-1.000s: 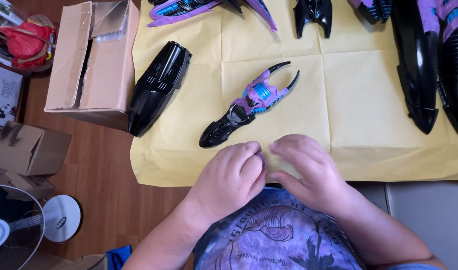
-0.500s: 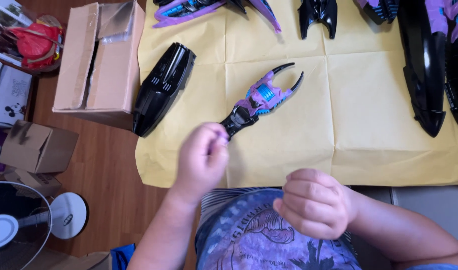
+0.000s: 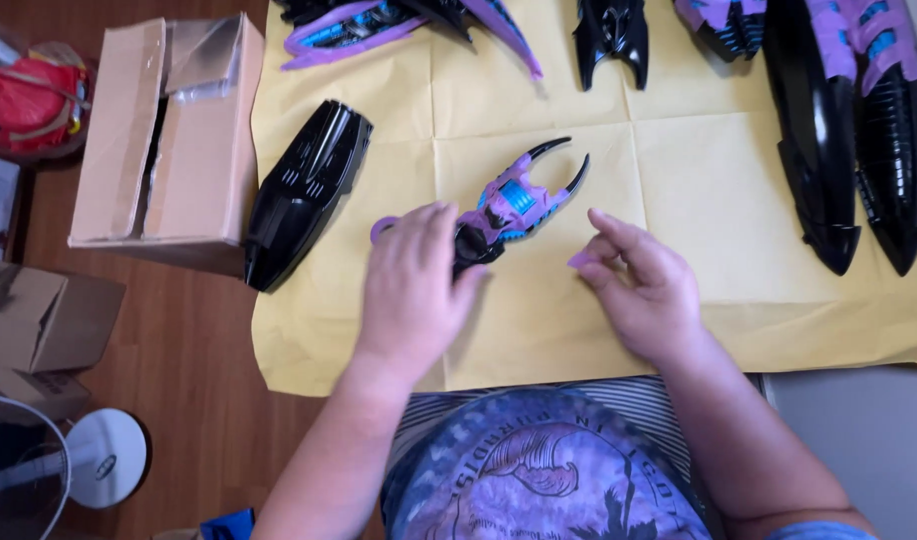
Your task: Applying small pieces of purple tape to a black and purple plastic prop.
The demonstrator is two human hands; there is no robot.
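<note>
Left hand (image 3: 411, 290): lies palm down over the rear, black end of the claw piece (image 3: 519, 200), fingers loosely together and curled on it; whether they grip it cannot be told.

Claw piece: black, purple and blue, two curved black prongs pointing up and to the right; rests near the middle of the yellow paper sheet (image 3: 679, 180). A small purple ring (image 3: 382, 228) shows just left of the left hand's fingertips.

Right hand (image 3: 644, 285): just right of the claw piece, not touching it; thumb and forefinger pinch a small purple part (image 3: 582, 259), other fingers loosely bent.

Also on the sheet: a long black shell piece (image 3: 304, 190) at the left edge; two large black and purple pointed pieces (image 3: 854, 130) at the right; further black and purple parts (image 3: 609, 35) along the top.

Off the sheet, left: an open cardboard box (image 3: 169, 140), a smaller box (image 3: 39, 315), a white fan base (image 3: 104, 455) on the wooden floor (image 3: 199, 370).
</note>
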